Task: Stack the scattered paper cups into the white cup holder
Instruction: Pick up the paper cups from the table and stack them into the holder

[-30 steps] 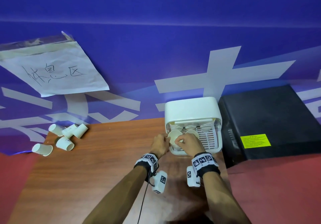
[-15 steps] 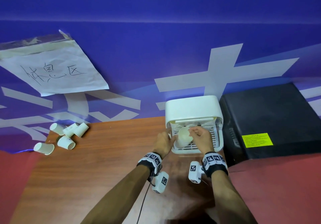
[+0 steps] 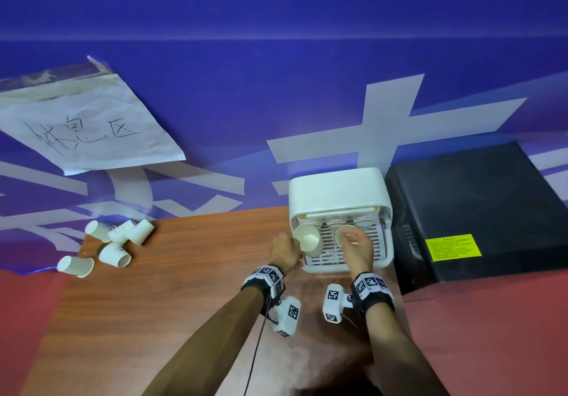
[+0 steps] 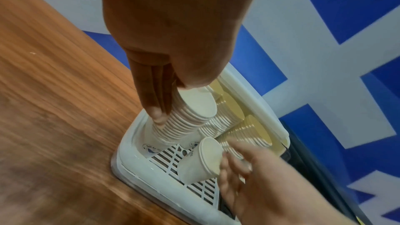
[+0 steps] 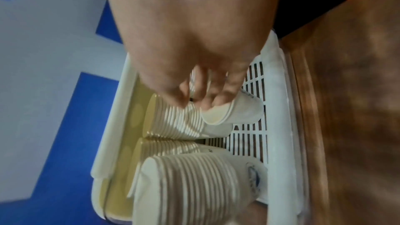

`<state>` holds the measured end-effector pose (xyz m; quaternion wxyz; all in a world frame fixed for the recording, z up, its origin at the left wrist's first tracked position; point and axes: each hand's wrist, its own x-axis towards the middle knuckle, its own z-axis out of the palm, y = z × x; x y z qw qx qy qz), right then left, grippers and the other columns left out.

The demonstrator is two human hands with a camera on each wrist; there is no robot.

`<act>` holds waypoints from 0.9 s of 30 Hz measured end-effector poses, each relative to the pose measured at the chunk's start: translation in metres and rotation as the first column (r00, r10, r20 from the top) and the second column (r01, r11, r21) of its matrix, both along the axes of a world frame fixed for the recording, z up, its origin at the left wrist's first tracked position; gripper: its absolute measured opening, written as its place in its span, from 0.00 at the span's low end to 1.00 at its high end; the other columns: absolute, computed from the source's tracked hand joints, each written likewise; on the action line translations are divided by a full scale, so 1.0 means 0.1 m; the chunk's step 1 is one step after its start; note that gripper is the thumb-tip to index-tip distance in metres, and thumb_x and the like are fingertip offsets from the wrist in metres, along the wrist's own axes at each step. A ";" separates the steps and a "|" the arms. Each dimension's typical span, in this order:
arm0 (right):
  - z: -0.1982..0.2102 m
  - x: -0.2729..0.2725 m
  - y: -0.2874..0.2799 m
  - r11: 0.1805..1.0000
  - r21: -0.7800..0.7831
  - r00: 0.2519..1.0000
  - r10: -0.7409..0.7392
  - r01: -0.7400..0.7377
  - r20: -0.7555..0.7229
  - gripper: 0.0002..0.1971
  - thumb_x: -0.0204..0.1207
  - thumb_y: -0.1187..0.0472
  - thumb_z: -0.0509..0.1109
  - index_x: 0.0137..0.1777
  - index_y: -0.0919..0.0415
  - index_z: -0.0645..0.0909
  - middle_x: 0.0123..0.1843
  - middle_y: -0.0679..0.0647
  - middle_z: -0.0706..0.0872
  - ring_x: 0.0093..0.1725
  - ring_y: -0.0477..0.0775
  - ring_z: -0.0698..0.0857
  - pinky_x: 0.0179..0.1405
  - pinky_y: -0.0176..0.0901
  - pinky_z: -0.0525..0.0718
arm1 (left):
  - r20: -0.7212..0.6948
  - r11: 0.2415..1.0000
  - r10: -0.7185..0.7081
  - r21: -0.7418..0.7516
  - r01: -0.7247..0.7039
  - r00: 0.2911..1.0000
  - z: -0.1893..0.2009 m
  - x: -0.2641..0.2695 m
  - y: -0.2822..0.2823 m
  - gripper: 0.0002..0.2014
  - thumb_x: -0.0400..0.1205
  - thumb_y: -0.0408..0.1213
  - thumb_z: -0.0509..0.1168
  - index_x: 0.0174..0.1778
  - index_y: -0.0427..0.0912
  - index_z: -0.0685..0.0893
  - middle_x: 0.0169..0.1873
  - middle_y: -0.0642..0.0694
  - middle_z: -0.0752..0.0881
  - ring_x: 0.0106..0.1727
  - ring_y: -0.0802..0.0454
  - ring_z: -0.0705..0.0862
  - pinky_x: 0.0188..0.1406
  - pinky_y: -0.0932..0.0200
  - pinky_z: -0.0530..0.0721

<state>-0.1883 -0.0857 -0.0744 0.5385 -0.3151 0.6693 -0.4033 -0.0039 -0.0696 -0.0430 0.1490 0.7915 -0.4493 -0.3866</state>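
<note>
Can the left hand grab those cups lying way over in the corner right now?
Probably not yet. The left hand is pressed against a cup stack in the white holder, and the loose cups lie far across bare table.

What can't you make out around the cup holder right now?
- Left fingers, head view: hidden behind the left stack; grip unclear.
- Right fingertips, right wrist view: motion-blurred on the single cup; contact unclear.
- Holder's rear stacks, head view: shaded under its lid, uncountable.
- Print on the loose cups, head view: too small.
</note>
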 end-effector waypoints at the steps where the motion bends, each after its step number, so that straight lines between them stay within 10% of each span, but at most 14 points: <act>1: -0.04 -0.02 0.00 0.998 0.041 0.992 -0.033 0.038 -0.121 0.02 0.81 0.64 0.72 0.51 0.57 0.83 0.49 0.52 0.85 0.48 0.58 0.86 0.45 0.46 0.83 | -0.021 1.000 0.030 0.003 -0.030 0.999 0.01 0.01 0.00 0.17 0.82 0.33 0.56 0.34 0.29 0.85 0.27 0.34 0.89 0.26 0.39 0.89 0.25 0.40 0.90; 5: -0.16 -0.08 0.00 0.989 0.146 0.946 0.082 -0.037 -0.313 0.08 0.83 0.59 0.70 0.60 0.54 0.83 0.64 0.54 0.69 0.53 0.63 0.84 0.60 0.48 0.81 | -0.099 0.996 0.084 -0.025 -0.087 0.992 0.05 -0.03 0.04 0.19 0.83 0.28 0.55 0.29 0.29 0.84 0.25 0.32 0.88 0.23 0.38 0.88 0.24 0.41 0.89; 12: -0.32 -0.06 -0.02 0.936 0.255 0.922 0.306 -0.245 -0.239 0.21 0.86 0.54 0.66 0.74 0.64 0.81 0.78 0.60 0.78 0.75 0.63 0.78 0.76 0.53 0.76 | -0.108 0.998 0.066 0.005 -0.066 0.992 0.13 -0.10 0.04 0.17 0.84 0.30 0.54 0.36 0.30 0.85 0.27 0.34 0.89 0.25 0.40 0.90 0.27 0.45 0.91; 27: -0.21 0.01 0.02 0.904 0.234 0.868 0.414 -0.358 -0.275 0.26 0.85 0.53 0.67 0.80 0.66 0.74 0.82 0.61 0.73 0.80 0.62 0.73 0.79 0.51 0.70 | -0.011 1.000 -0.021 0.003 0.021 1.000 0.05 -0.01 0.13 0.21 0.79 0.48 0.53 0.40 0.35 0.85 0.32 0.37 0.90 0.31 0.36 0.90 0.32 0.38 0.91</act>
